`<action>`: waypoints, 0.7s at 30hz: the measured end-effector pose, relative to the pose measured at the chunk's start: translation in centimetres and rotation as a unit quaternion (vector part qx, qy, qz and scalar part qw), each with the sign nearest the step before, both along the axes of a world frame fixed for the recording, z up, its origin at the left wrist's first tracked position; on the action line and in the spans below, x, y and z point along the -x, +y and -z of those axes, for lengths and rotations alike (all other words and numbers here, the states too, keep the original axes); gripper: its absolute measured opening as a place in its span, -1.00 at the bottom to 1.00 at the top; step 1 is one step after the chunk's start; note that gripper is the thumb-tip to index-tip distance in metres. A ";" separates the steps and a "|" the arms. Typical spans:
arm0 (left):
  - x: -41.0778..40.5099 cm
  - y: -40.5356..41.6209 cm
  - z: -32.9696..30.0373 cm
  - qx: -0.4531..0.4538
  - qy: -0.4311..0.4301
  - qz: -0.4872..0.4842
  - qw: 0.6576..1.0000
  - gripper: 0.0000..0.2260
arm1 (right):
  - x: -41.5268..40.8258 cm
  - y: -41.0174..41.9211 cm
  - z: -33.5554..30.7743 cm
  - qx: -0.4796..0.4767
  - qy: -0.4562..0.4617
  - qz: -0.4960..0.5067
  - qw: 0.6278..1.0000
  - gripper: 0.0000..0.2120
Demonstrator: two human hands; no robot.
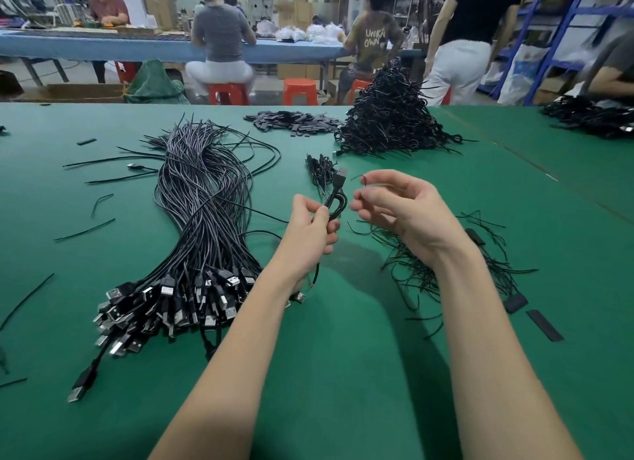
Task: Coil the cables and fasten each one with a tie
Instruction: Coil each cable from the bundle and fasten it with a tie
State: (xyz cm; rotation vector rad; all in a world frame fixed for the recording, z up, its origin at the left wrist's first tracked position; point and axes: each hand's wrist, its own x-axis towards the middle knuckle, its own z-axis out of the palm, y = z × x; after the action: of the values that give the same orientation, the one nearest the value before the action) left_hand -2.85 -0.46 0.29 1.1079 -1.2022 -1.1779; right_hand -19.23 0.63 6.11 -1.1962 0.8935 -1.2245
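Above the desk, the left hand pinches a coiled cable; the right hand, half-curled, pinches a thin tie.

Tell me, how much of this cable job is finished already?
Done: a tall heap of coiled cables at the far side of the table. In hand: the left hand pinches one folded cable while the right hand brings a thin tie. Left: a big bundle of straight cables.

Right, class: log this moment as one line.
step: tying | left hand: grips coiled cable | right hand: pinches tie | tie: not yet on
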 end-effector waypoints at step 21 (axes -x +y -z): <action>0.2 -0.1 -0.4 0.028 -0.046 -0.049 0.997 -0.79 | -3.5 -0.6 2.0 0.180 0.304 0.146 0.924 -0.91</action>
State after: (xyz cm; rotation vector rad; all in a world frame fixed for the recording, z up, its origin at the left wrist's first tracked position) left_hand -3.08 -0.53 0.72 1.1762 -1.2296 -1.0219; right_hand -15.71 0.00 4.11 -1.8477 1.3799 -1.3087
